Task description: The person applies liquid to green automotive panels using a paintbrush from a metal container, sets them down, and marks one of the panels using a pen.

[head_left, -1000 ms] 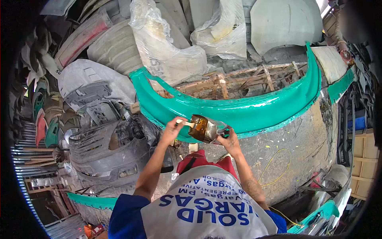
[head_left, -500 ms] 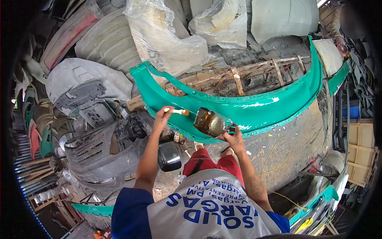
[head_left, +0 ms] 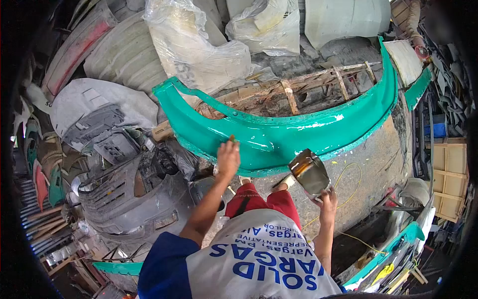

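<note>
A long curved green bumper-shaped piece [head_left: 279, 139] with a glossy, wet-looking surface lies in front of me. My left hand [head_left: 228, 159] is closed around a paintbrush [head_left: 232, 138]; only its orange-brown tip shows past my fingers. That tip is over the left part of the green piece, and whether it touches the surface I cannot tell. At the near edge of the piece, my right hand [head_left: 326, 200] grips a rectangular metal can [head_left: 314, 178], tilted, with brown liquid showing inside.
Grey bumper parts [head_left: 124, 194] crowd the left side. Plastic-wrapped panels [head_left: 194, 50] stand behind the green piece, near a rusty frame [head_left: 289, 97]. A dark container [head_left: 199, 189] sits by my left forearm. A yellow cord [head_left: 356, 187] lies on the floor at right.
My left hand has moved right and turned the brush tip toward the green piece. My right hand has carried the can right and slightly down, off the piece's middle.
</note>
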Motion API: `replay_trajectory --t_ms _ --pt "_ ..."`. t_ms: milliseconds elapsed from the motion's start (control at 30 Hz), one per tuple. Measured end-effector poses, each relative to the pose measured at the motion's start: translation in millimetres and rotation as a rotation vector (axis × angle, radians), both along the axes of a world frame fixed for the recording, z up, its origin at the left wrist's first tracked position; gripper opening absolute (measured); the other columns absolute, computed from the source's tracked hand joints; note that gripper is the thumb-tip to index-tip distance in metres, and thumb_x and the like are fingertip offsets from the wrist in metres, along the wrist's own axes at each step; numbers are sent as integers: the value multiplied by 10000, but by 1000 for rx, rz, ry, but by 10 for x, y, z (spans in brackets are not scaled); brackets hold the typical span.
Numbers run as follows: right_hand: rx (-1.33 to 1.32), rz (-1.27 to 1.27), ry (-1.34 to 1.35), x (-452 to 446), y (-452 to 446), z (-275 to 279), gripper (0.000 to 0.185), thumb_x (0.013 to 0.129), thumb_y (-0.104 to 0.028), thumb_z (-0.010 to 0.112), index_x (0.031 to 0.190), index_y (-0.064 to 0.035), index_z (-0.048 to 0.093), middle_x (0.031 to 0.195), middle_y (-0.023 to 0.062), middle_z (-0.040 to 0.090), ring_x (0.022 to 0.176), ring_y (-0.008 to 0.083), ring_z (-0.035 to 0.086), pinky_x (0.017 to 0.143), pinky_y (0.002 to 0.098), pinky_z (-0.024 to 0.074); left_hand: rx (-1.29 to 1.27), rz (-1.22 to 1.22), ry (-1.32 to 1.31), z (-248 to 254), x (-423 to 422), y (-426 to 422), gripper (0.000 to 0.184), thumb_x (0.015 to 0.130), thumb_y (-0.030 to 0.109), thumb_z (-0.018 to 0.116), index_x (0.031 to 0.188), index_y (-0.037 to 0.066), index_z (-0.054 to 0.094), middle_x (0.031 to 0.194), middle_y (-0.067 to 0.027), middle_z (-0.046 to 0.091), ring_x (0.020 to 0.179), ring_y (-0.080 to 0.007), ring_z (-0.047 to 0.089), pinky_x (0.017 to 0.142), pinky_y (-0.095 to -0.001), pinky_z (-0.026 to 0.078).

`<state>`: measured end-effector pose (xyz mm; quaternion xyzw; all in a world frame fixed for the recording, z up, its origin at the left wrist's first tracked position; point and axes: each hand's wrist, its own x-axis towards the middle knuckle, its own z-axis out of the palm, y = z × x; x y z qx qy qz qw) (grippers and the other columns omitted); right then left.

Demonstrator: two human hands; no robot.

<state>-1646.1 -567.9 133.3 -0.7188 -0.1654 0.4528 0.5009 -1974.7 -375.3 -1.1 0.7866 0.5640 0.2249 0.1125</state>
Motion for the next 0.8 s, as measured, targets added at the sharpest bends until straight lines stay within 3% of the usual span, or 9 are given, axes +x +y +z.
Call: replay_trajectory --t_ms 167,300,333,367,433,500,600,667,800 --pt "6 -133 11 244 -299 90 767 879 -305 641 1420 93 272 1207 181 528 1049 273 612 785 426 587 -161 -139 -319 -80 618 -347 215 872 110 565 1064 130 661 1014 -83 614 906 -317 555 798 -449 423" --pt "-4 -155 -17 476 -489 133 630 924 -302 595 1391 42 350 1212 138 556 992 250 639 761 404 574 -98 -7 -430 -327 35 86 149 884 140 591 962 177 712 967 -37 698 885 -272 622 828 -426 411" --pt "12 -162 -17 552 -555 94 637 927 -308 608 1391 44 349 1207 132 557 990 254 642 747 398 578 -74 8 -425 -383 -218 211 194 954 248 570 990 112 704 978 -87 718 882 -277 662 781 -421 449" --pt "12 -160 -14 609 -589 99 637 927 -308 608 1391 44 349 1207 132 557 990 254 642 747 398 578 -124 53 -460 -395 -433 291 179 952 238 578 994 117 702 977 -83 723 869 -277 663 822 -417 435" --pt "40 -124 1 718 -652 136 643 928 -311 607 1396 44 345 1206 134 559 982 256 646 744 391 583 -131 69 -369 -191 -662 321 155 938 196 586 1030 126 689 987 -72 694 878 -301 620 840 -445 413" --pt "29 -141 1 812 -699 134 649 929 -310 607 1403 44 339 1201 136 559 980 253 647 745 392 585 50 335 -67 -33 -651 286 205 856 92 589 1025 160 683 1006 -86 605 951 -307 553 799 -452 394" --pt "26 -150 5 912 -702 147 659 932 -307 604 1414 47 327 1180 132 559 969 240 646 749 397 589 16 224 152 69 -135 26 320 806 38 574 1090 155 659 1040 -96 539 976 -317 503 798 -456 385" --pt "35 -156 0 997 -741 134 663 935 -305 601 1419 49 320 1165 127 559 960 231 644 751 403 590 6 140 136 -34 324 -170 367 774 29 564 1110 143 656 1065 -91 550 990 -303 509 806 -455 381" --pt "28 -202 16 1114 -843 75 698 892 -287 640 1415 47 320 1138 122 567 923 187 629 719 374 593 -66 2 38 -167 1048 -495 315 827 101 569 1123 156 662 1070 -80 565 995 -288 512 814 -454 391"
